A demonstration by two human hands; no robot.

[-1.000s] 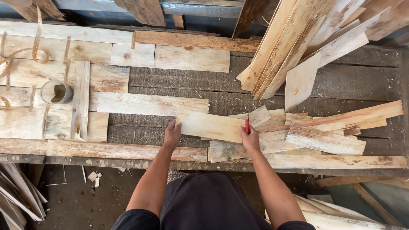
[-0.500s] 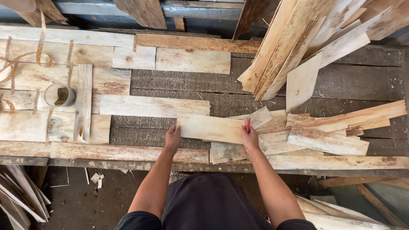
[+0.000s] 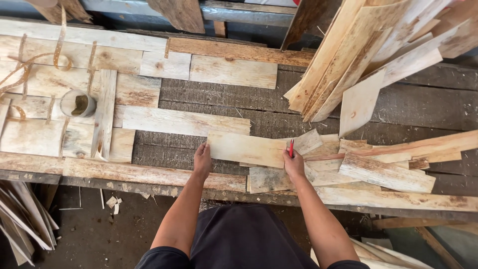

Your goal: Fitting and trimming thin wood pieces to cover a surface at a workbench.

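Pressing my left hand [image 3: 202,160] flat and open on the board [image 3: 246,148], I see my right hand [image 3: 294,164] closed around a red pencil [image 3: 291,148] at its other end.

Hidden from me: most of the red pencil [image 3: 291,148] inside the right hand [image 3: 294,164]; leaning boards [image 3: 348,55] cut off at top edge; cup [image 3: 78,103] contents unclear.

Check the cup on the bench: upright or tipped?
Upright. The cup stands on the pale boards with its round mouth facing the camera, something dark yellowish inside.
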